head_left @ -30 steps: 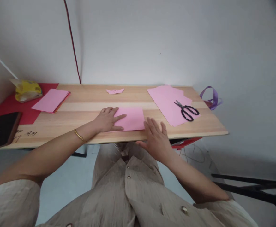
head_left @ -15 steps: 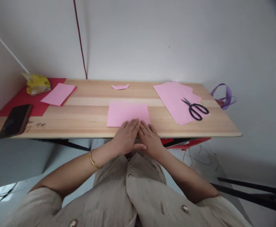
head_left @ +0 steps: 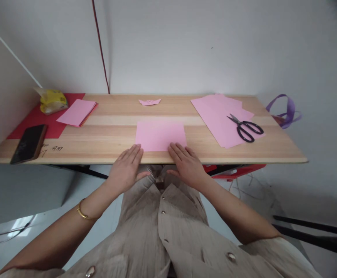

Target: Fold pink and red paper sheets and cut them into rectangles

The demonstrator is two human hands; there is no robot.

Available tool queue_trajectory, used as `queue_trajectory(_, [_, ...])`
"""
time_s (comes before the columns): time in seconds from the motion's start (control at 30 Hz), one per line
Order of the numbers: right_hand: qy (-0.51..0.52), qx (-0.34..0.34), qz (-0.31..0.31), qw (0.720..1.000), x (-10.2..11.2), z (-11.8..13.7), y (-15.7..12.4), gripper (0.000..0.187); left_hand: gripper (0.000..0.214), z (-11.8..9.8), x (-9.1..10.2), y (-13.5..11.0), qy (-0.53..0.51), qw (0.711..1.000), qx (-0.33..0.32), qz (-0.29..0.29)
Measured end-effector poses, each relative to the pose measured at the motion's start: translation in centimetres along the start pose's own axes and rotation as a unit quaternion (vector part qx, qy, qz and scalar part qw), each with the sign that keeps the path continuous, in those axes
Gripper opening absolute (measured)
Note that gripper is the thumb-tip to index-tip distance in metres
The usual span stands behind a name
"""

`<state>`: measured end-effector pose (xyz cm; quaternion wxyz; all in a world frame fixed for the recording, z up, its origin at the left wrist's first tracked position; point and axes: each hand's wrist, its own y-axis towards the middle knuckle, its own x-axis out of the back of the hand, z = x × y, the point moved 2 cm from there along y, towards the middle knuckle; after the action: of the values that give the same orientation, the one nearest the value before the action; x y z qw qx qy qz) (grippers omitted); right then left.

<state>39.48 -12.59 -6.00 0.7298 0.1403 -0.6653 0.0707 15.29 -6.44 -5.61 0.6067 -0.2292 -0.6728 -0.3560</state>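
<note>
- Flatly, the left hand (head_left: 125,166) lay open, fingertips at the near left corner of a pink paper sheet (head_left: 160,135), gripping nothing.
- The right hand (head_left: 189,164) was likewise open and palm down, its fingers pressing the sheet's near edge towards the right corner.
- Between the hands, the middle of that edge was exposed, parallel to the near edge of the wooden tabletop (head_left: 119,127) and just inside it.
- A strip of wood separated the sheet's far edge from a small folded pink paper (head_left: 150,102) near the tabletop's far edge.
- To the right, past a narrow gap, black-handled scissors (head_left: 245,129) rested on fanned pink sheets (head_left: 214,116).
- A wider stretch of wood ran left to a paper stack (head_left: 76,112) and a black smartphone (head_left: 29,143), both overlapping a red sheet (head_left: 51,125).
</note>
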Motion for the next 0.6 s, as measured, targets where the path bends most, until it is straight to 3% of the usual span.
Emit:
queue_trajectory(0.1, [0.005,-0.024,0.002,1.0,0.4,0.3,0.1,0.076,0.076,0.6,0.1,-0.7,0.006,1.0,0.017,-0.009])
queue_trajectory(0.2, [0.01,-0.054,-0.021,0.998,0.9,2.3,1.2,0.081,0.074,0.5,0.0,-0.7,0.011,1.0,0.02,-0.019])
queue_trajectory(0.4, [0.051,0.014,-0.022,0.998,0.3,7.5,4.2,0.08,0.066,0.3,-0.5,-0.8,0.012,0.999,0.024,-0.037])
queue_trajectory(0.6, [0.043,-0.016,-0.02,0.999,-0.1,5.9,2.6,0.073,0.064,0.6,-0.3,-0.9,0.005,0.999,0.031,-0.042])
